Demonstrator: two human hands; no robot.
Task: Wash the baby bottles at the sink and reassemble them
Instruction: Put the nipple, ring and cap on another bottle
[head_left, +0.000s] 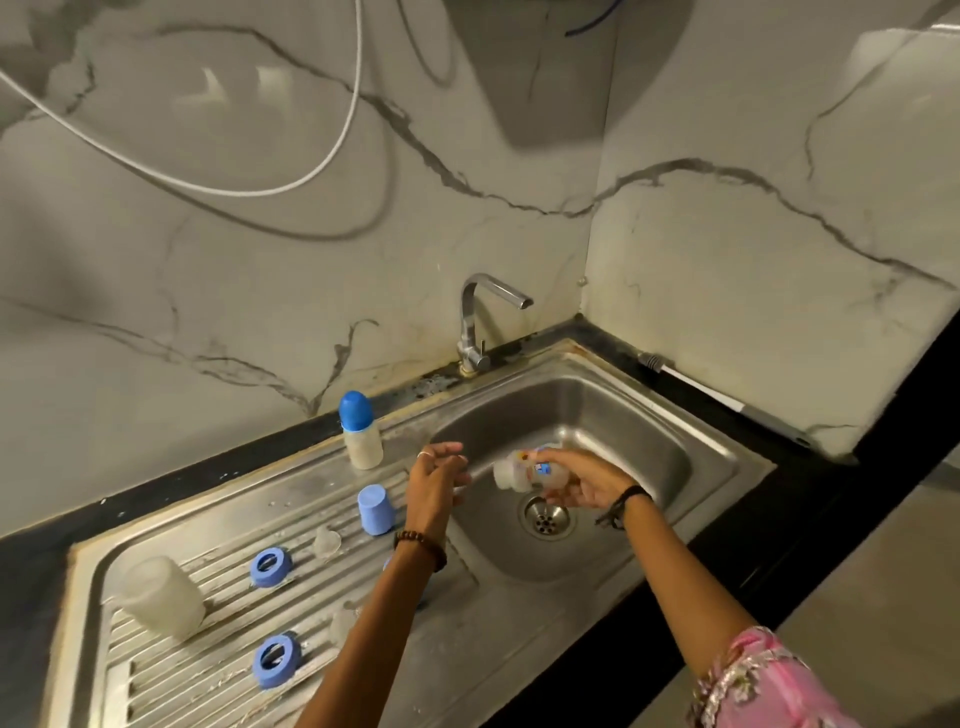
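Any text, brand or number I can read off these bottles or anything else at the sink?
No readable text anywhere.
Bottle held in the right hand: a small blue, red and orange print, too blurred to read.
Capped bottle by the wall: no markings visible.
Upturned bottle on the drainboard: no markings visible.

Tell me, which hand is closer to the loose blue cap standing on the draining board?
The left hand. It hovers just to the right of the blue cap, at the basin's edge. The right hand is farther off over the basin, holding a bottle.
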